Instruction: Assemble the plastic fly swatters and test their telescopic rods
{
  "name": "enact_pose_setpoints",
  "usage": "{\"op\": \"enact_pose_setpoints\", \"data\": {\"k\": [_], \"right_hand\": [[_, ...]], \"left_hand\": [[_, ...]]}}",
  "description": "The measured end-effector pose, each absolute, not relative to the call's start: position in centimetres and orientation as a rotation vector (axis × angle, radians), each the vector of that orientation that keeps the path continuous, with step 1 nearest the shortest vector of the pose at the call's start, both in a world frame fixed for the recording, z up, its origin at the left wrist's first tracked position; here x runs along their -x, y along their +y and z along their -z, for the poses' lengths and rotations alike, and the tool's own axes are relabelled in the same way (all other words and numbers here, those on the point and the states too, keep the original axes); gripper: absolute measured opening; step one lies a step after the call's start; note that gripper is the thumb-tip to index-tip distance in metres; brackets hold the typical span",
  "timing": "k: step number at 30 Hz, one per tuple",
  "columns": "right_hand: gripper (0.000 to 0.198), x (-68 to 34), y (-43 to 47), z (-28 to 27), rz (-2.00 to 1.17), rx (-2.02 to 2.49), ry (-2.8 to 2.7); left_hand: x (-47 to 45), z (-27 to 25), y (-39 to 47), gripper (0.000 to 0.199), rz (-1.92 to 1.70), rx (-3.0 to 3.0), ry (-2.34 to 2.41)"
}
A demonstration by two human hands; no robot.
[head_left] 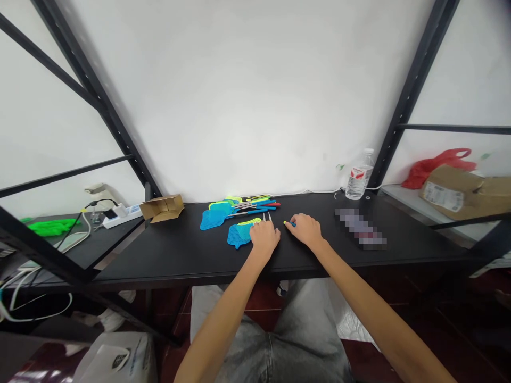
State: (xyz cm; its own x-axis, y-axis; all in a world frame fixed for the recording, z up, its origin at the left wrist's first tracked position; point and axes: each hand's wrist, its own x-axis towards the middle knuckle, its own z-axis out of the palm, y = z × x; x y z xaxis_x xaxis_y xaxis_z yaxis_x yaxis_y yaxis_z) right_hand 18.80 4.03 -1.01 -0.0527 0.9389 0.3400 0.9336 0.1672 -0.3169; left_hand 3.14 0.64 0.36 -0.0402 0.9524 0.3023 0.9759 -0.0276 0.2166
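Note:
My left hand [264,236] is closed over fly swatters on the black table. Their blue mesh head [236,237] and a yellow one [251,222] stick out to its left. Two thin silvery rods [270,217] poke up beyond its fingers. To the right, my right hand [306,229] rests low over the table, fingers curled round a small blue stick-like piece [293,224] with a yellow tip; most of it is hidden. Behind the left hand lies a pile of fly swatters [213,218] with blue and yellow heads and blue and red handles.
An open cardboard box [163,208] sits at the table's left. A water bottle [358,175] stands at the back right, with a blurred-out object [360,229] in front of it. Black shelf posts [415,90] rise at both sides. A power strip [123,215] lies far left.

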Motion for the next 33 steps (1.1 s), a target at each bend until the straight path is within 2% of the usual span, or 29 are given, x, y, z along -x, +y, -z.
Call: {"op": "enact_pose_setpoints", "data": {"k": [8,13,16,22,25,30,33], "right_hand": [[0.026,-18.9,4.0,0.9,-0.039,1.756,-1.965],[0.024,-19.1,4.0,0.7,-0.076,1.753,-1.931],[0.024,-19.2,4.0,0.5,-0.080,1.718,-1.878],[0.029,-19.3,3.7,0.2,0.012,1.571,-1.825],[0.035,-19.4,3.6,0.1,0.044,1.552,-1.825],[0.035,-19.4,3.7,0.2,0.042,1.486,-1.835],[0.031,-19.3,3.7,0.3,0.023,1.427,-1.828]], "left_hand": [[-3.4,-1.0,0.8,0.028,0.591,2.172,-2.206],[-2.8,-0.7,1.3,0.027,0.763,2.185,-2.201],[-2.1,-0.7,2.2,0.026,1.089,2.222,-2.147],[-0.2,-0.6,4.6,0.036,2.179,2.238,-1.912],[0.3,-0.4,4.9,0.042,2.594,2.196,-1.815],[0.4,-0.2,4.7,0.074,3.045,2.170,-1.596],[0.5,-0.1,4.8,0.083,3.154,2.149,-1.535]]}}
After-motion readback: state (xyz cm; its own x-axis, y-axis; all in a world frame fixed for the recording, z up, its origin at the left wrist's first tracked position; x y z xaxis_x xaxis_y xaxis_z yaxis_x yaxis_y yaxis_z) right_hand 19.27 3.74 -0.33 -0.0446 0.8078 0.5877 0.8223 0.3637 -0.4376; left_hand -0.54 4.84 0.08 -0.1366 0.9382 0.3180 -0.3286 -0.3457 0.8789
